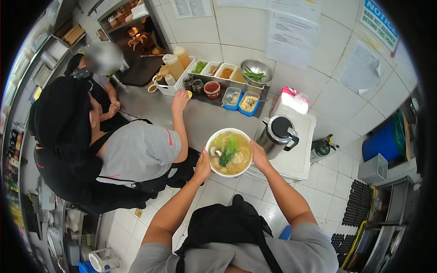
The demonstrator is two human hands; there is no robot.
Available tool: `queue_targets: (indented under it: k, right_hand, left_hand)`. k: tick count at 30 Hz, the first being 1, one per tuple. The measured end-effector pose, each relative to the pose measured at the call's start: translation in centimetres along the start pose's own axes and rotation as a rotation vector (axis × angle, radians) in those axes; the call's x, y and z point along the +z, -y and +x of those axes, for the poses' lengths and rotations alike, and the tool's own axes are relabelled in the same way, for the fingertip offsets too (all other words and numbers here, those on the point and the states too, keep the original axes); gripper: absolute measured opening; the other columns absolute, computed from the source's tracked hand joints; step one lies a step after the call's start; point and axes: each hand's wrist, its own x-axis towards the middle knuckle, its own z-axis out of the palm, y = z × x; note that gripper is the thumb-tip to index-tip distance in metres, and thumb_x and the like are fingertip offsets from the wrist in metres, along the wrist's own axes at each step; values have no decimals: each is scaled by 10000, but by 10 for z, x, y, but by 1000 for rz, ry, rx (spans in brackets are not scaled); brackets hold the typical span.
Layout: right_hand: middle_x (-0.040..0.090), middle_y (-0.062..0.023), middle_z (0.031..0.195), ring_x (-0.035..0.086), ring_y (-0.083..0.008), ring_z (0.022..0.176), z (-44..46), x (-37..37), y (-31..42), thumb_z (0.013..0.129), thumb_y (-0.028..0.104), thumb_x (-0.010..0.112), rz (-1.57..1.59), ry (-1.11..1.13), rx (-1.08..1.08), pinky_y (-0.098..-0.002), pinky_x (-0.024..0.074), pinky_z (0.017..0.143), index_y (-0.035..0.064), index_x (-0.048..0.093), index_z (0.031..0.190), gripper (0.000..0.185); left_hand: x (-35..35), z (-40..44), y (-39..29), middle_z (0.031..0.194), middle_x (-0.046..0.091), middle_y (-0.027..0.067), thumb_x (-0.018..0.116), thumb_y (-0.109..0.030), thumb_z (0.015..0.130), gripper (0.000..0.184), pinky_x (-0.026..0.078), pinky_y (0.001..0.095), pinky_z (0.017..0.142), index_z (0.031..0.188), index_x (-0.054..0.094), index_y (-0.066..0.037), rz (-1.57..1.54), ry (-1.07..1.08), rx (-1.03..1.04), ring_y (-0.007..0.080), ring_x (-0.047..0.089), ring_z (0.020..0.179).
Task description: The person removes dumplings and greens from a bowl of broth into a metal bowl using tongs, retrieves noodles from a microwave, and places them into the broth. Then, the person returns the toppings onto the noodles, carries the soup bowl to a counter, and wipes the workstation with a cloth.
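Your bare forearms (181, 202) reach forward, angling inward from spread elbows; your left hand (203, 167) and right hand (260, 157) face each other, apart and cupped, palms inward, fingers mostly hidden.

The soup bowl (228, 175) is white, its broth (220, 139) pale yellow, its leafy greens (228, 154) running from lime to dark green. The thermal jug (267, 142) is silver with a black lid (278, 126). The bench (200, 125) is steel grey, and 2 food tubs (245, 112) show blue edges. The squeeze bottles (174, 67) are cream and amber, the basket (168, 92) white with a pierced pattern. The wall tiles (241, 27) are off-white with a grid of darker joints. The bin (380, 142) is blue, the mat (356, 202) black with rows of holes. The apron (223, 227) is black over a grey shirt (309, 248); the co-worker's grey sleeve (157, 143) carries a red mark (170, 138).
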Motion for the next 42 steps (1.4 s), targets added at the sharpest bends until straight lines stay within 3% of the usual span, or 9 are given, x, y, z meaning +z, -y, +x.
queue_targets:
  k: [6,15,17,20,25,27,32,40,42]
  right_hand:
    - [497,-195,1373,458,-256,1286,61,16,-5,1012,346,321,1,24,29,-319,327,1058,15,442,1383,512]
    - [501,-196,1369,446,-307,1298,127,41,-4,997,368,326,-38,-19,-3,-342,314,1077,-9,469,1353,538]
    - [494,-196,1375,436,-312,1306,136,49,-2,996,369,325,-58,-25,-16,-344,309,1082,-15,470,1350,542]
    - [483,-198,1384,422,-316,1317,155,63,-1,995,371,325,-85,-35,-35,-345,301,1088,-20,469,1349,547]
    - [509,-196,1360,465,-288,1278,180,88,-5,994,369,364,-71,-64,-26,-335,322,1063,-8,488,1341,527]
    - [528,-209,1330,501,-308,1233,186,97,0,988,395,357,-196,-80,40,-360,379,1016,-19,514,1308,546]
    - [569,-221,1261,580,-344,1104,207,122,-4,977,426,362,-205,-87,47,-404,473,893,-29,545,1257,564]
    - [553,-255,1264,492,-415,1213,206,133,-19,985,414,308,-9,-237,191,-444,368,1021,1,580,1230,552]
    - [614,-123,925,582,-213,822,187,127,-60,989,443,375,-113,-486,-62,-359,490,652,-19,594,1121,528]
  left_hand:
    - [-11,30,-20,1407,420,159,175,-483,1017,572,585,335,743,1495,233,-176,-125,21,-313,230,609,1065]
    - [-24,4,-23,1439,396,178,354,-451,1006,662,433,377,985,1517,118,-104,-103,-127,-280,271,435,1283]
    - [-33,-33,24,1386,473,124,462,-376,992,634,426,378,993,1504,195,-115,78,-54,-285,272,573,1119]
    - [-53,-125,105,1290,561,200,520,-399,946,528,387,349,1031,1309,520,-16,349,46,-296,300,515,1226]
    - [-112,-324,211,1184,603,243,541,-444,872,534,437,413,989,1213,607,-39,700,78,-757,374,559,1145]
    - [-133,-407,273,827,679,185,538,-364,837,327,519,471,741,837,665,-63,1132,381,-391,366,664,835]
    - [-147,-519,243,851,681,175,540,-334,854,314,522,432,689,931,645,-48,699,118,-914,333,668,809]
    - [-175,-500,257,889,683,159,545,-286,882,337,526,370,606,1082,612,-23,442,-92,-827,280,673,767]
    - [-191,-479,264,899,683,154,546,-274,889,350,527,354,585,1119,604,-16,373,-122,-769,267,675,757]
